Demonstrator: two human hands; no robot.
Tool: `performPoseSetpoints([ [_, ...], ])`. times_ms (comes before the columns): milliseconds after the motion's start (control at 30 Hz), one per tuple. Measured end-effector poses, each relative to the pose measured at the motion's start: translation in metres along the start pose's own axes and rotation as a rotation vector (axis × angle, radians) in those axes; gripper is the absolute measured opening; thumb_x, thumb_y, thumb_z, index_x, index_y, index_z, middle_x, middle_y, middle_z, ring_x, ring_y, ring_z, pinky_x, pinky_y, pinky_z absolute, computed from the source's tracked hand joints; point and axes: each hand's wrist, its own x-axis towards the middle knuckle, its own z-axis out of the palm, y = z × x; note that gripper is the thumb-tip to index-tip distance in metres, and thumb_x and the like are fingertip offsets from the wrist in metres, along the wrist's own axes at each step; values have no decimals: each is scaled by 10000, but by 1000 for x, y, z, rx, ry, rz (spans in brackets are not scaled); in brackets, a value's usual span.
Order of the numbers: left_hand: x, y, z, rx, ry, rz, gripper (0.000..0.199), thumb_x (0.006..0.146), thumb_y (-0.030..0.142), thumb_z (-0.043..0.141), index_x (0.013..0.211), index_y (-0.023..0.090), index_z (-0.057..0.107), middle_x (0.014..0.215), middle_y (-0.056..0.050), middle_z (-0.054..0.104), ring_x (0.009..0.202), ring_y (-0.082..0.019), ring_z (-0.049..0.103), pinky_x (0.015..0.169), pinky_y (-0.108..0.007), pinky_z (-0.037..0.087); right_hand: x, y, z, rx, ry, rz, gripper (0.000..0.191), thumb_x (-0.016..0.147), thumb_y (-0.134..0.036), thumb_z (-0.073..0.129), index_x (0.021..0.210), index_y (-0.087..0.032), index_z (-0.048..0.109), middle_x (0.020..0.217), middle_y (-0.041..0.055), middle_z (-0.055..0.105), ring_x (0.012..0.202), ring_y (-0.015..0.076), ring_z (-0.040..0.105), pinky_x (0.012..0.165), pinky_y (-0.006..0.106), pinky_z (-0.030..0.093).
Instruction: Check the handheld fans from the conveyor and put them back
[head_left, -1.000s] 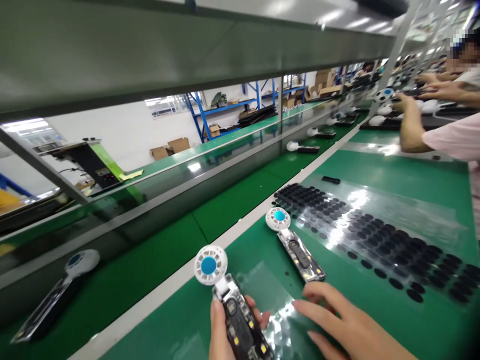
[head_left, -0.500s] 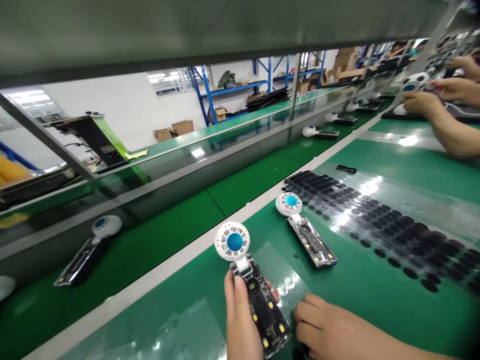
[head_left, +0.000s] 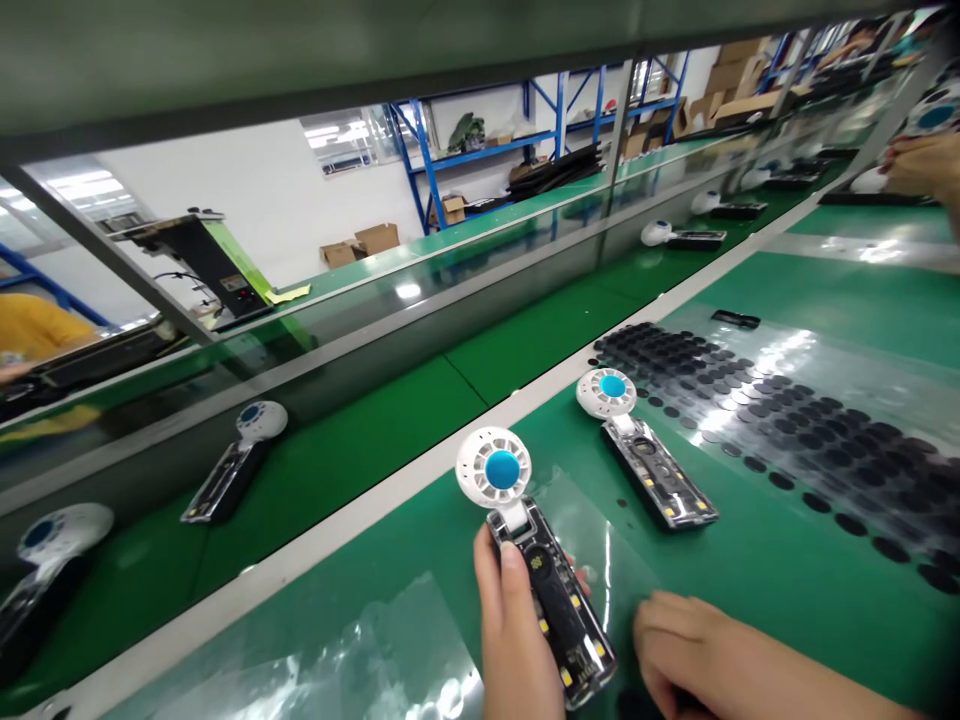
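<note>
My left hand [head_left: 516, 625] is closed around the dark, clear-cased handle of a handheld fan [head_left: 555, 610]. The fan's white round head with a blue centre tilts up toward the conveyor, and yellow squares show on the handle's circuit board. Low over the bench, just right of that handle, my right hand [head_left: 694, 640] is curled with its fingertips turned down and hidden; whether they pinch anything does not show. A second handheld fan [head_left: 656, 465] of the same kind lies on the green bench, beyond my right hand.
Sheets carrying rows of black discs [head_left: 795, 410] spread over the right of the bench. Clear film [head_left: 375, 640] lies at front left. Several fans lie on the green conveyor belt [head_left: 420, 420] behind a pale rail. Another person's hand [head_left: 926, 165] works at far right.
The view has shifted, so bench things sit differently in the picture. Fans on the belt have moved rightward, with another fan entering at left. My left hand still holds its fan.
</note>
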Motion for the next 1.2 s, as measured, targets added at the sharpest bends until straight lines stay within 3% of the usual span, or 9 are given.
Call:
performPoseSetpoints([
  [133,-2,1,1,46,15,-22,539,818,542,396,1233,218,279,668,-30,663,585,-195,638,754,-379,480,-4,4,-8,248,0,-51,206,665,17,540,647,-184,500,759,-14,585,721,124,561,636,208,426],
  [233,-4,2,0,166,99,-4,562,774,597,428,1192,224,385,888,-82,672,829,-242,642,810,-373,460,7,-5,-27,430,77,-94,175,775,-70,522,671,-205,484,817,-27,556,794,107,549,723,198,427],
  [333,-4,3,0,284,196,78,562,753,585,470,1166,203,479,1126,-98,605,1059,-269,546,906,-358,406,25,-17,-42,449,174,-64,138,825,-167,494,703,-229,505,1105,-25,494,1061,138,476,896,246,380],
  [467,-4,6,1,278,175,110,569,766,577,450,1158,170,515,1062,-112,638,997,-277,581,881,-365,431,45,-28,-47,318,247,37,140,835,-212,443,724,-243,521,1425,-82,206,1295,210,240,989,366,326],
  [567,-5,9,3,287,167,114,535,785,553,436,1147,167,518,1077,-109,632,962,-259,599,887,-359,432,50,-31,-45,252,266,38,169,837,-187,407,705,-228,506,1455,-101,165,1248,230,340,941,388,389],
  [733,-4,8,3,302,200,128,535,786,551,437,1153,170,518,1162,-114,595,1081,-282,537,941,-376,399,51,-33,-44,142,292,-18,169,796,-124,440,651,-186,502,1426,-16,282,971,204,570,810,360,479],
  [833,-3,5,1,296,228,125,537,770,564,453,1141,183,531,1179,-114,586,1109,-305,515,939,-396,400,52,-33,-42,107,338,-42,154,771,-104,461,655,-178,529,1425,25,293,946,215,583,738,328,496],
  [1200,-2,2,1,286,278,96,546,757,563,467,1161,200,519,1205,-109,573,1142,-328,483,938,-417,395,55,-32,-40,82,354,-30,157,744,-87,483,635,-187,536,1397,12,346,936,214,584,673,277,493],
])
